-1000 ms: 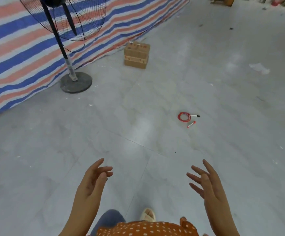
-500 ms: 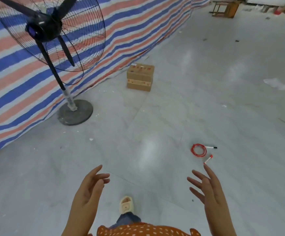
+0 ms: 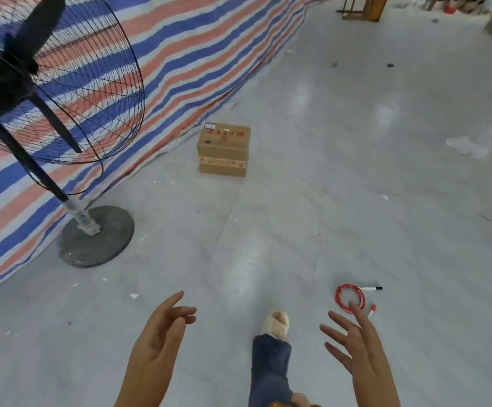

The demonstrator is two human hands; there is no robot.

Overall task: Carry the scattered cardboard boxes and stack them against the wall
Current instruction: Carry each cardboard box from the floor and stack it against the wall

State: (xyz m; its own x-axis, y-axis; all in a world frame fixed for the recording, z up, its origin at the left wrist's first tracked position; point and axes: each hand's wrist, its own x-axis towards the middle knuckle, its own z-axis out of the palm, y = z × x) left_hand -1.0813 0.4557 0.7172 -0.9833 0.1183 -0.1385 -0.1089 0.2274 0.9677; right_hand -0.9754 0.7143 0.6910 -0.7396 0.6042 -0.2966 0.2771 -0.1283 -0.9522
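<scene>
the tiled floor (image 3: 356, 171) looks smooth and faintly glossy, with pale reflections. the stacked cardboard boxes (image 3: 223, 151) at centre are matt brown with tape bands. the striped tarpaulin (image 3: 198, 54) upper left is woven plastic with a slight sheen. the fan's guard (image 3: 98, 92) is thin black wire; its round base (image 3: 98, 236) looks dull, scuffed metal.

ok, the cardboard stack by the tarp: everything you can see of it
The cardboard stack is two brown corrugated boxes, one squarely on the other, upright on the grey floor. The top box's closed lid carries a small white label, red markings and a dark spot; a red-printed band runs along the seam between the boxes. It stands close to the striped tarp, but contact cannot be told. Both hands are well short of it and nothing else touches it.
</scene>
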